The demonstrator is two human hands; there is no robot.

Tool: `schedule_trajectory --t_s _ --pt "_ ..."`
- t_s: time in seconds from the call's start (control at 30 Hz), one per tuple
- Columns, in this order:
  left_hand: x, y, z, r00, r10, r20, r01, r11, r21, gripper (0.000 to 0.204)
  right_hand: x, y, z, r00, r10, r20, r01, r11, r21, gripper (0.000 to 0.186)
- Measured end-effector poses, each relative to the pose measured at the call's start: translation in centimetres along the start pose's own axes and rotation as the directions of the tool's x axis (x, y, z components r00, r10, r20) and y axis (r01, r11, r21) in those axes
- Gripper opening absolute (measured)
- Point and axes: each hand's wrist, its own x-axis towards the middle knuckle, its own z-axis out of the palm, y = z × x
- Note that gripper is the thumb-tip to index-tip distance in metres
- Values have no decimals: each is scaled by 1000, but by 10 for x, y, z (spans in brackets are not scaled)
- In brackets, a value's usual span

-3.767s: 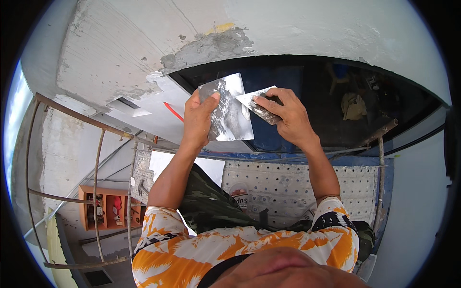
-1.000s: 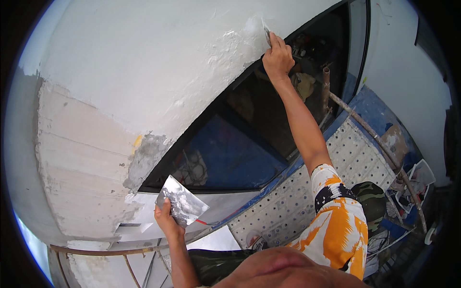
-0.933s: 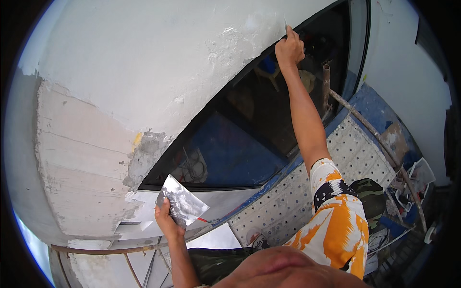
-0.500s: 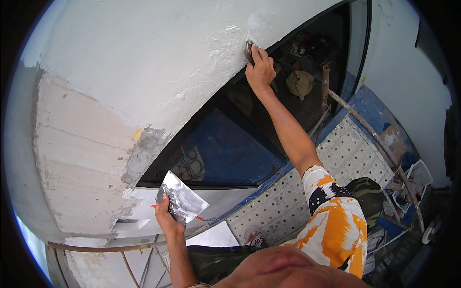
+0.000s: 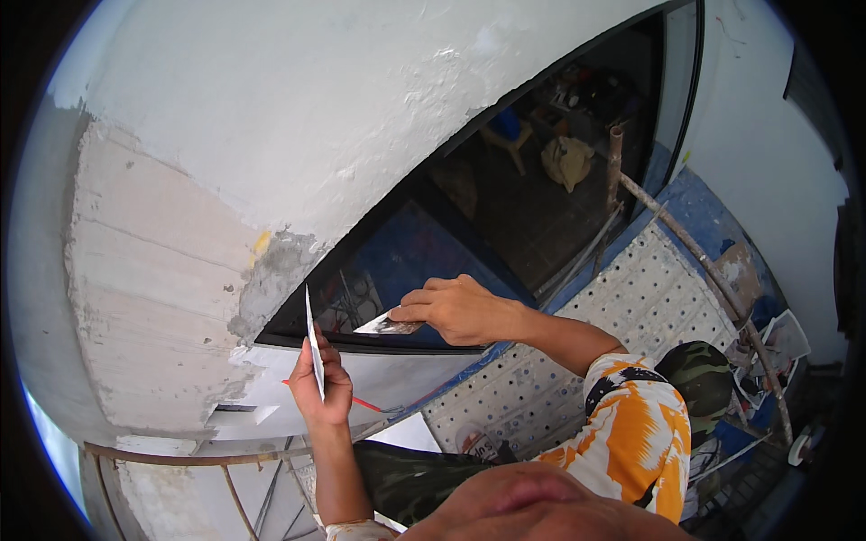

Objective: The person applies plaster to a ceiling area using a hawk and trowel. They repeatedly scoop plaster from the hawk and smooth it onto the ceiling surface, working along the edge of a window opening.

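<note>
My left hand (image 5: 331,386) grips a thin metal plate (image 5: 315,347), now turned edge-on so its flat face hardly shows. To its right my right hand (image 5: 462,310) is closed on a putty knife (image 5: 390,325). The knife's blade points left toward the plate, with a small gap between them. Behind both hands is a dark-framed window (image 5: 397,243). Above it the wall (image 5: 298,99) carries white plaster, wet and ridged near the window's upper edge. A bare grey patch (image 5: 271,279) lies at the window's left corner.
Below me is a perforated metal scaffold platform (image 5: 532,397). Rusty scaffold pipes (image 5: 695,239) run along the right, and a rusty rail (image 5: 180,460) crosses the lower left. A white bin (image 5: 783,338) stands at the far right. A red cable (image 5: 365,404) hangs beside my left hand.
My right hand with the putty knife has come down from the wall above the window to beside the metal plate. My left hand has tilted the plate from face-on to edge-on.
</note>
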Motion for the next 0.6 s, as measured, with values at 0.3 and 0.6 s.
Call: schedule_trajectory --t_s 0.3,0.6 --pt "-29 16 -15 958 221 -181 -175 955 240 17 26 241 -161 -172 723 -670 516 645 564 28" --pt "-33 18 -19 956 220 -195 -152 938 312 17 46 284 -207 -111 677 -727 493 673 552 26"
